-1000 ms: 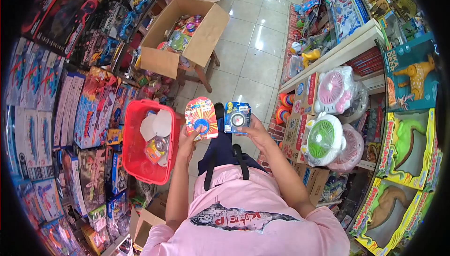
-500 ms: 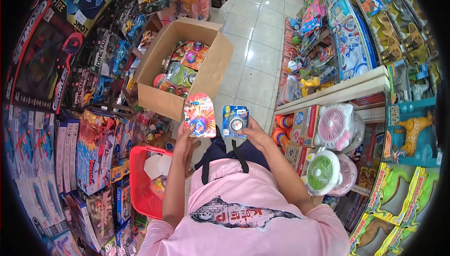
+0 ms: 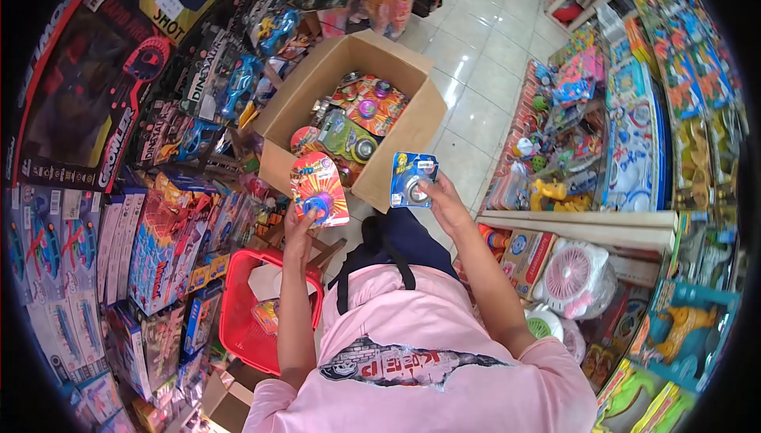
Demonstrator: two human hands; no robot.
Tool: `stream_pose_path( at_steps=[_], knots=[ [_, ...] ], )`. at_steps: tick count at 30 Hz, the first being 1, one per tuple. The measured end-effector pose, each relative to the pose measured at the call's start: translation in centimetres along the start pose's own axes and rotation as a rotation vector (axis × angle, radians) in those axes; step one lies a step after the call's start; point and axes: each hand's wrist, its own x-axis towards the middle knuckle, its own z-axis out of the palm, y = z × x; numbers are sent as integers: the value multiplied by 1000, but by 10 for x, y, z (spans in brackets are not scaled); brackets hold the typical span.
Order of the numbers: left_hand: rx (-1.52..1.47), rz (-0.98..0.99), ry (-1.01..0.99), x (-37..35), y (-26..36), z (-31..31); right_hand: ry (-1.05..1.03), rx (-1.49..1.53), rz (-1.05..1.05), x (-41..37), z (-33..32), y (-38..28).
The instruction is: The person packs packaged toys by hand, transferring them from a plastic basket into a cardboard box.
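My left hand [image 3: 299,231] is closed on the lower edge of a carded yo-yo [image 3: 330,178]. Its card is red and yellow with sunburst rays, and the yo-yo on it is blue and purple. In my right hand [image 3: 449,206] I grip a second yo-yo pack [image 3: 403,170], on a smaller blue card with a round silver piece under the thumb. Both packs are face up, side by side and apart, near the front edge of an open cardboard box [image 3: 442,108]. More carded yo-yos [image 3: 379,108] lie inside that box.
A red plastic basket [image 3: 231,300] holding a few packs stands at lower left. Shelves of boxed toys [image 3: 170,239] line the left side. To the right are a shelf edge [image 3: 579,225] and a pink fan [image 3: 572,276]. A tiled floor [image 3: 483,84] runs ahead.
The two packs are farther apart, and the right one is higher and tilted slightly. The view has swung left, so the box and shelves appear farther right.
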Motion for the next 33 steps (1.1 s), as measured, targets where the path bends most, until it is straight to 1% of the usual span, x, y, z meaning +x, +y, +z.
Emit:
stream_pose_path(
  at_steps=[4,6,8,9,11,12,13,15,16,17,19,20,21,23,24,25,27,28,32,33],
  knots=[
    [-3,52,150,11,11,-6,-112,-135,0,60,9,-19],
    [-5,153,194,16,14,-7,-169,-195,20,87,24,-33],
    [-57,150,259,22,19,-6,-198,-333,13,115,41,-43],
    [-105,136,299,26,22,-3,-212,-335,24,132,45,-42],
    [-110,129,331,37,26,-1,-287,-514,21,165,52,-35],
    [-113,122,345,41,27,1,-285,-585,42,178,57,-31],
    [-113,119,361,47,28,2,-295,-584,54,191,61,-28],
    [-150,126,420,57,29,6,-402,-1000,10,215,66,-15],
    [-149,121,437,61,29,8,-428,-1009,100,227,66,0],
    [-133,133,460,65,31,11,-441,-1007,116,236,64,16],
    [-118,143,501,69,33,16,-596,-1334,12,249,67,39],
    [-83,134,518,70,34,19,-636,-1533,187,251,74,43],
    [-47,127,534,71,36,21,-653,-1533,190,254,76,52],
    [-45,152,546,73,38,25,-756,-1688,241,255,79,72],
    [-42,150,552,73,39,25,-713,-1713,289,254,80,82],
    [-39,149,557,74,40,26,-727,-1714,291,255,77,88],
    [-30,132,589,75,42,29,-814,-1799,392,254,79,90],
    [-17,115,609,75,43,31,-863,-1800,367,255,78,90],
    [-1,124,610,79,40,36,-918,-1854,297,250,90,57],
    [-4,128,617,82,39,38,-850,-1877,277,249,89,53]
  ],
)
